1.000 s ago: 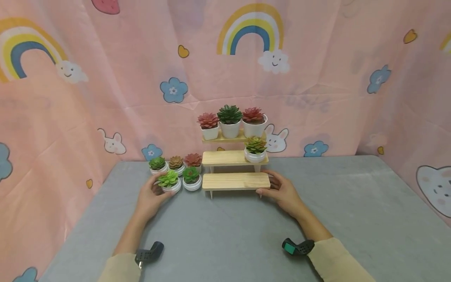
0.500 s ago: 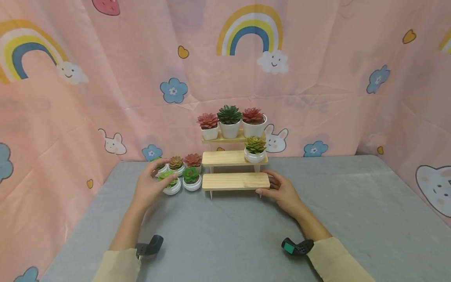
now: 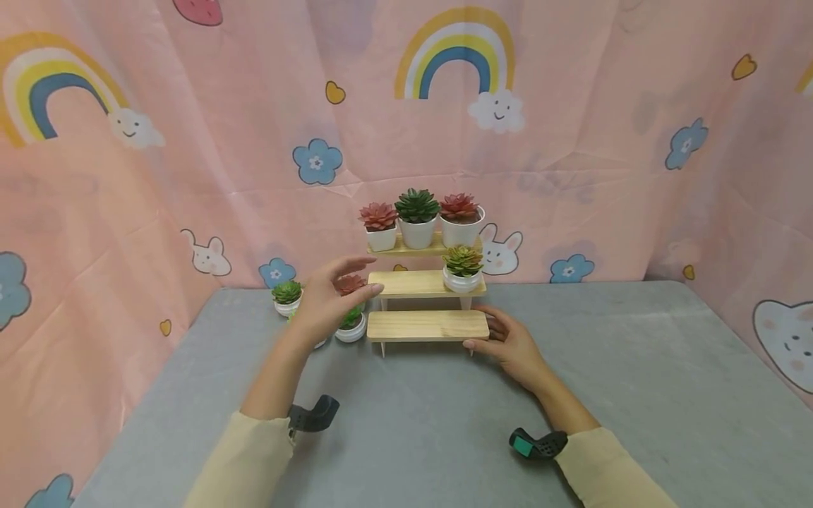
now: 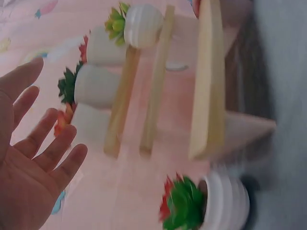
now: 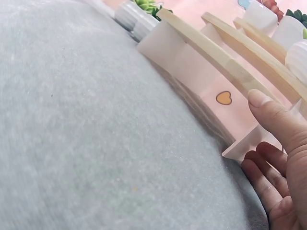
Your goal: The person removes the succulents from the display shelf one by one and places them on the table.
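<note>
A three-tier plant stand (image 3: pixel 425 326) with light wooden shelves stands on the table. At the right end of its lowest shelf, my right hand (image 3: pixel 507 347) grips the board; in the right wrist view the thumb (image 5: pixel 261 99) lies against its edge. My left hand (image 3: pixel 330 300) hovers above the small potted succulents left of the stand, fingers spread and palm bare in the left wrist view. Under it, a green succulent (image 3: pixel 351 326) and a red one (image 3: pixel 351 283) show partly; others are hidden. A yellow-green succulent (image 3: pixel 462 268) sits at the right of the middle shelf.
On the top shelf stand a red succulent (image 3: pixel 380 229), a dark green one (image 3: pixel 418 219) and another red one (image 3: pixel 461 220) in white pots. A small green succulent (image 3: pixel 287 298) stands at the far left. A pink patterned cloth (image 3: pixel 571 176) hangs behind the grey table (image 3: pixel 432 423).
My left hand has let go of the light green succulent, lifted, and moved right toward the stand with nothing in it. The right hand has stayed on the stand.
</note>
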`<state>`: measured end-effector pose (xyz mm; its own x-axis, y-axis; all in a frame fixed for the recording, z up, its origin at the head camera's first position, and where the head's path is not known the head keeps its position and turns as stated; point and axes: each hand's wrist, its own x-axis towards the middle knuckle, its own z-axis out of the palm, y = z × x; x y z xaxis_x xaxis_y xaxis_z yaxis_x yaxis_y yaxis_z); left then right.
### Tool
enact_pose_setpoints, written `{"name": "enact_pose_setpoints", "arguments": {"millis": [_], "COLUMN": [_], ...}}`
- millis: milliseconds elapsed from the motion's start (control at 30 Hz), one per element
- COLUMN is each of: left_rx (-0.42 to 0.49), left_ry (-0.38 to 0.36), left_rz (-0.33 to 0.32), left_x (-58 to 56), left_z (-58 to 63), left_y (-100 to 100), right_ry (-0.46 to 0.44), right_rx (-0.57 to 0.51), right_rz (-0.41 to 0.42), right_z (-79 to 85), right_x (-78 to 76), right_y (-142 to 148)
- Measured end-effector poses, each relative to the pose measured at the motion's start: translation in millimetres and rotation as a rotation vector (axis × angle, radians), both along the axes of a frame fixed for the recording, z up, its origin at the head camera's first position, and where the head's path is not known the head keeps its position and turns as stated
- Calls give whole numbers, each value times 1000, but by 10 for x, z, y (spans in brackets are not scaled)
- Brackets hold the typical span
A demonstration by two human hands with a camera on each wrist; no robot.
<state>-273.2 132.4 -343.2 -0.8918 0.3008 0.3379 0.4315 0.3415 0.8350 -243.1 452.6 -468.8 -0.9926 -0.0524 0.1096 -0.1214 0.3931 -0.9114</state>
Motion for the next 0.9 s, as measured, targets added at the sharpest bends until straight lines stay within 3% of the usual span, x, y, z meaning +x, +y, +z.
{"name": "enact_pose_setpoints", "arguments": {"millis": [300, 667, 900], "left_rx": [-25, -6, 3], "left_ry": [40, 5, -17], "left_rz": [-117, -165, -136], "left_x": [-127, -274, -318], "left_z": [154, 60, -33], "left_y": [533, 975, 1139], "right_ry": [-3, -9, -6], "right_rx": [-4, -5, -8], "right_rz": [-6, 6, 10], "right_z": [1, 20, 30], "right_x": [2, 5, 13], "right_y": [3, 7, 18]}}
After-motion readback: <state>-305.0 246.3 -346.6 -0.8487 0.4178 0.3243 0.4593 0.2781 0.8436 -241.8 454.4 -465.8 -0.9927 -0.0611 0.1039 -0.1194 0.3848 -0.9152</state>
